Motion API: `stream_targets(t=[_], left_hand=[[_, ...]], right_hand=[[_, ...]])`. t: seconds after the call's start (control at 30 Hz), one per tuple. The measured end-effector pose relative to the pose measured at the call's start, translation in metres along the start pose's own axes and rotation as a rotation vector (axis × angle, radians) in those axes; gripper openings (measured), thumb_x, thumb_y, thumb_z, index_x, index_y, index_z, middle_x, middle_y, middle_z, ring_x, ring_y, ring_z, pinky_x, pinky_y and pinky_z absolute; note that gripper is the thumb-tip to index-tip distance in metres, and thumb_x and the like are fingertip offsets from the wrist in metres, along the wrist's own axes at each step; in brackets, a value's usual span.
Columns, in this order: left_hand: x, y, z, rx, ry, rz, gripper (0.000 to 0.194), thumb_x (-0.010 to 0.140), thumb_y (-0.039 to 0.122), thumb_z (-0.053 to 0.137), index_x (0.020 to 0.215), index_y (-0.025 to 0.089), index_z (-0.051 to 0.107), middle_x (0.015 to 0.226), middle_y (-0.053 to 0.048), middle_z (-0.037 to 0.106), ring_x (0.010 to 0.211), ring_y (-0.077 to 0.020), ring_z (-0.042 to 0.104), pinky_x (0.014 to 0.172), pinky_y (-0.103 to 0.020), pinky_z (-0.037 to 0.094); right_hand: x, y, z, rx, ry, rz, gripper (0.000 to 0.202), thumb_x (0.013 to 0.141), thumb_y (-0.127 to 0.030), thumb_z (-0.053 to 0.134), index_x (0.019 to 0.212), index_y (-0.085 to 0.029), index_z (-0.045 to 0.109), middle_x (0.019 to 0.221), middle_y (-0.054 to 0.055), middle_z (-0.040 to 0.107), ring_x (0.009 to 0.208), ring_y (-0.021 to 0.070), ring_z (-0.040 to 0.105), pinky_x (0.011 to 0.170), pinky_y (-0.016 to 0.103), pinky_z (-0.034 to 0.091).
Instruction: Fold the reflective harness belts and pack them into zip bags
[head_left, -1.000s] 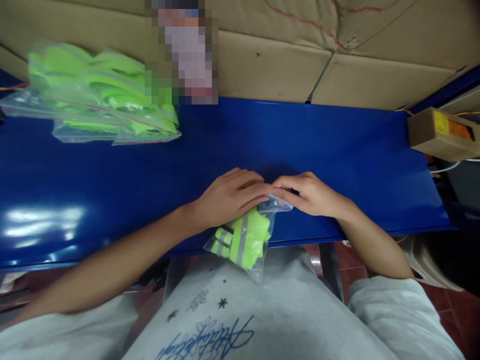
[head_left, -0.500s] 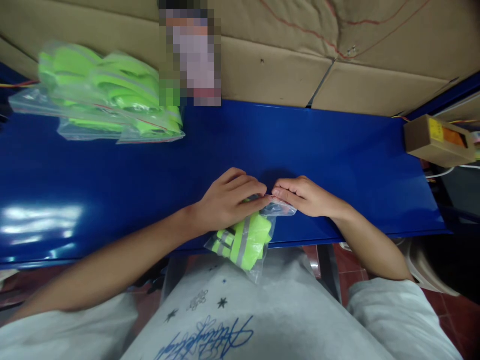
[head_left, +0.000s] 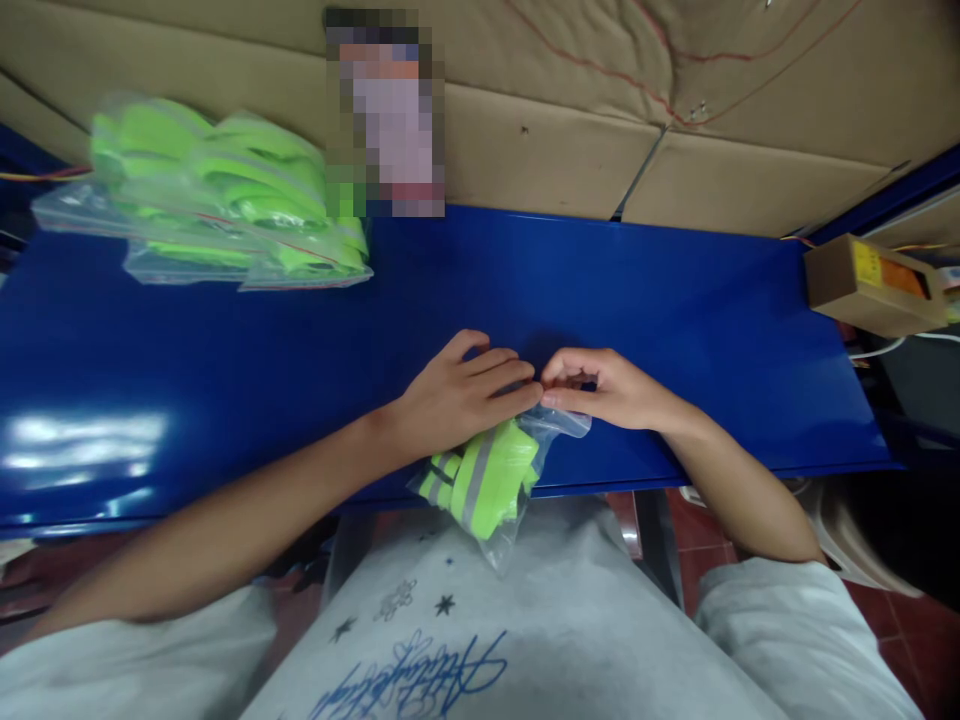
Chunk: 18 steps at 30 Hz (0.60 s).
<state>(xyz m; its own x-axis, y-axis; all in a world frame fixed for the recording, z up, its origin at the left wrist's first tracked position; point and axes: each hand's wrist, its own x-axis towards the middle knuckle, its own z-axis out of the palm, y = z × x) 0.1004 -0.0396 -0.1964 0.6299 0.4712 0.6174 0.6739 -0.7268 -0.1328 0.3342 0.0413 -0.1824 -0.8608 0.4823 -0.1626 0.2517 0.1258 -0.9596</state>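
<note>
A clear plastic bag with a folded neon-green strap with grey stripes (head_left: 487, 480) hangs over the front edge of the blue table (head_left: 637, 290). My left hand (head_left: 476, 395) is closed on the bag's upper edge, its fingers bent over it. Right beside it, my right hand (head_left: 596, 390) pinches the same edge between thumb and fingertips, with a gap showing behind the thumb. The fingertips of both hands nearly meet. A loose corner of the bag sticks out below my right thumb.
At the back left lies a pile of bagged neon-green straps (head_left: 240, 190). Brown cardboard (head_left: 555, 150) lines the back of the table. A small cardboard box (head_left: 862, 285) sits at the right edge. A blurred patch covers something at the back.
My right hand has shifted slightly left, and its fingers have arched away from the thumb. The bag's lower end has swung a little to the left.
</note>
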Motion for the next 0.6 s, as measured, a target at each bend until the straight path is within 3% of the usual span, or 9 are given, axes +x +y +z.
stream_targets(t=[0.13,0.23,0.33,0.47,0.6], left_hand=[[-0.0017,0.0012,0.0024,-0.025,-0.059,-0.028,0.019,0.101,0.008,0.055,0.105,0.022,0.066,0.113,0.001,0.079,0.103,-0.0172,0.07,0.094,-0.039,0.042],[-0.0032,0.0002,0.0056,-0.088,-0.06,-0.136,0.007,0.102,0.019,0.062,0.107,0.021,0.066,0.126,-0.001,0.077,0.103,-0.018,0.07,0.093,-0.038,0.043],[-0.0038,-0.0014,0.0073,-0.146,-0.015,-0.201,0.012,0.1,0.031,0.068,0.104,0.02,0.066,0.119,-0.003,0.078,0.097,-0.0178,0.069,0.089,-0.037,0.045],[-0.0039,-0.0014,0.0064,-0.124,0.077,-0.143,0.003,0.096,0.019,0.07,0.095,0.022,0.068,0.105,-0.002,0.078,0.089,-0.0174,0.067,0.086,-0.037,0.044],[-0.004,-0.0006,0.0041,-0.084,0.136,-0.039,0.011,0.096,0.012,0.066,0.096,0.023,0.068,0.092,0.001,0.076,0.086,-0.0147,0.066,0.086,-0.035,0.046]], right_hand=[[0.0019,0.0023,-0.0018,0.101,-0.063,0.042,0.031,0.097,-0.045,0.067,0.092,-0.015,0.062,0.073,-0.002,0.058,0.065,0.0092,0.052,0.06,0.022,0.041],[0.0009,0.0021,-0.003,0.025,-0.058,0.033,0.034,0.102,-0.048,0.059,0.091,-0.015,0.06,0.077,0.0,0.059,0.067,0.0096,0.051,0.061,0.023,0.039],[-0.0003,0.002,-0.0039,-0.091,-0.022,0.013,0.037,0.105,-0.049,0.052,0.095,-0.015,0.062,0.082,0.002,0.062,0.072,0.0112,0.054,0.065,0.024,0.041],[-0.0001,0.0034,-0.003,-0.21,0.0,-0.001,0.035,0.106,-0.044,0.048,0.096,-0.015,0.065,0.08,0.001,0.064,0.071,0.011,0.055,0.065,0.024,0.041],[0.0019,0.0031,0.0012,-0.223,0.038,-0.051,0.032,0.099,-0.047,0.063,0.097,-0.015,0.066,0.08,0.001,0.066,0.071,0.0107,0.057,0.066,0.023,0.042]])
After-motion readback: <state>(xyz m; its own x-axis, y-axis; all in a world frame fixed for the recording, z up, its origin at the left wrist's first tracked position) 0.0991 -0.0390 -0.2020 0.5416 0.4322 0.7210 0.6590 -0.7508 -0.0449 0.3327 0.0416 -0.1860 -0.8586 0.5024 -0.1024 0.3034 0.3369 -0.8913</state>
